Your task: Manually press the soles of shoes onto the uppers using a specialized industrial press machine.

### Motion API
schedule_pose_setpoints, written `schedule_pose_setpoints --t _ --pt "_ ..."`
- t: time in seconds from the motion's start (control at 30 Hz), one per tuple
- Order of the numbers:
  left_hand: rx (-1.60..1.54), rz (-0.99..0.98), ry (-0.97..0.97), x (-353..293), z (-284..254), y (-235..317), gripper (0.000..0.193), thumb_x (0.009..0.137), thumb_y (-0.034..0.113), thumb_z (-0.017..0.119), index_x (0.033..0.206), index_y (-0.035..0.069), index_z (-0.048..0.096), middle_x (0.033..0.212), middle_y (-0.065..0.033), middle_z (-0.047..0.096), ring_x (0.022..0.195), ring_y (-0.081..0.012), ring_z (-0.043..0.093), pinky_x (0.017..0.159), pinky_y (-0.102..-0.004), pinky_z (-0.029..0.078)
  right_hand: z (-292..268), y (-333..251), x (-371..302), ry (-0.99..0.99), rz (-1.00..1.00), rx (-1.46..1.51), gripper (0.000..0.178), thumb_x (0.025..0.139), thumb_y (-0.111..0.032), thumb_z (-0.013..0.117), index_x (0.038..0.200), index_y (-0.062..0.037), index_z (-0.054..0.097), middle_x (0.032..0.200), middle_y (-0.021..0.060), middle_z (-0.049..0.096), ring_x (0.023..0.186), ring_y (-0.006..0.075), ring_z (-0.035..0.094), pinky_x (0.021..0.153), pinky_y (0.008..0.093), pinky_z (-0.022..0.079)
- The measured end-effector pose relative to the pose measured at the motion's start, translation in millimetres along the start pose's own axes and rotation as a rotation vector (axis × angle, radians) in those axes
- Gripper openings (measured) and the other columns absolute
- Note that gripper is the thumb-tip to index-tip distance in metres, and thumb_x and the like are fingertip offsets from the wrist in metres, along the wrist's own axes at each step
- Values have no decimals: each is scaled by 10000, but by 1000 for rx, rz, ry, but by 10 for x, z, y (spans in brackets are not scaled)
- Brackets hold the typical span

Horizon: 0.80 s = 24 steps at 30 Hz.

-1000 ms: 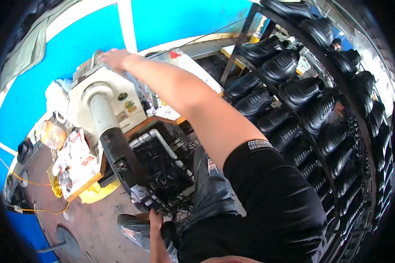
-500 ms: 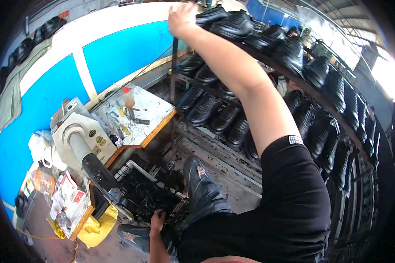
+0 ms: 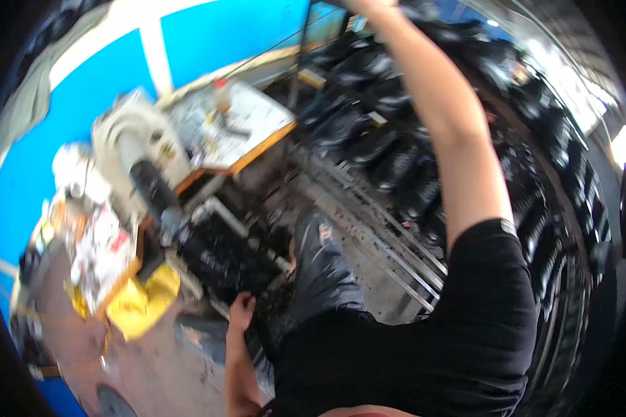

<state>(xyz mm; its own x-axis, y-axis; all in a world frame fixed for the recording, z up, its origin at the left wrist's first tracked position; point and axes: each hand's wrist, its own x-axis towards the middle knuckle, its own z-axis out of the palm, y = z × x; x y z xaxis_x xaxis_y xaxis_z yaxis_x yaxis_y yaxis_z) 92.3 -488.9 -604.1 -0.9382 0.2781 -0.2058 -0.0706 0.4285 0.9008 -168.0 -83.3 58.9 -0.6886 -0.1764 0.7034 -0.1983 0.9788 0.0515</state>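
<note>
High at the top edge of the view, the right hand (image 3: 368,5) reaches up to the upper row of a tall metal rack (image 3: 396,229) filled with black boots (image 3: 403,167); its fingers run out of frame, so whether they are spread, curled or clamped on a boot cannot be told. The bare right forearm climbs from a black sleeve (image 3: 487,278) straight up to that row, across the boots below it. Low down, the left hand (image 3: 241,311) hangs with fingers loosely curled together and holding nothing, its knuckles just beside the dark base of a workshop machine (image 3: 215,257). The boots nearest the raised hand lie tipped on the sloping shelves, long axis running sole to toe across the rails, toes pointing outward and down toward the person, though blur hides finer detail. They look like moulded rubber or leather work boots: judged fairly light for one hand, stiff in the sole, softer and floppy at the shaft, perhaps a little slick; the heel or the rim of the shaft seems the surest place to grip. Further left stand a cream-coloured machine (image 3: 129,142), a cluttered bench (image 3: 250,132), a yellow cloth (image 3: 142,306) on the floor and a blue wall (image 3: 215,35).
</note>
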Motion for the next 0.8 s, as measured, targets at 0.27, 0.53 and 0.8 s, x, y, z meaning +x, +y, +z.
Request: schedule_pose_setpoints --t 0.27,0.53,0.8 --pt "-502 -83 107 -121 -111 733 365 994 86 619 1344 31 532 1218 -90 663 1113 -151 618 946 -296 495 677 -1048 -2105 615 173 405 610 856 -231 815 1323 35 525 1226 187 635 1141 267 623 964 384 524" --pt "-1245 47 1 -74 -451 1728 872 954 214 669 1611 110 106 1589 -129 333 1394 -285 442 1110 -423 415 1487 -964 -4393 -192 922 1832 605 959 -268 675 1454 -23 429 1432 146 522 1332 295 496 1132 460 376" --pt "-878 149 213 -86 -746 2452 956 829 47 754 1582 -14 169 1579 -143 337 1406 -227 397 1153 -360 322 1854 -1004 -4723 -411 1186 1961 851 853 -246 806 1535 -87 323 1379 70 546 1249 246 550 964 383 502"
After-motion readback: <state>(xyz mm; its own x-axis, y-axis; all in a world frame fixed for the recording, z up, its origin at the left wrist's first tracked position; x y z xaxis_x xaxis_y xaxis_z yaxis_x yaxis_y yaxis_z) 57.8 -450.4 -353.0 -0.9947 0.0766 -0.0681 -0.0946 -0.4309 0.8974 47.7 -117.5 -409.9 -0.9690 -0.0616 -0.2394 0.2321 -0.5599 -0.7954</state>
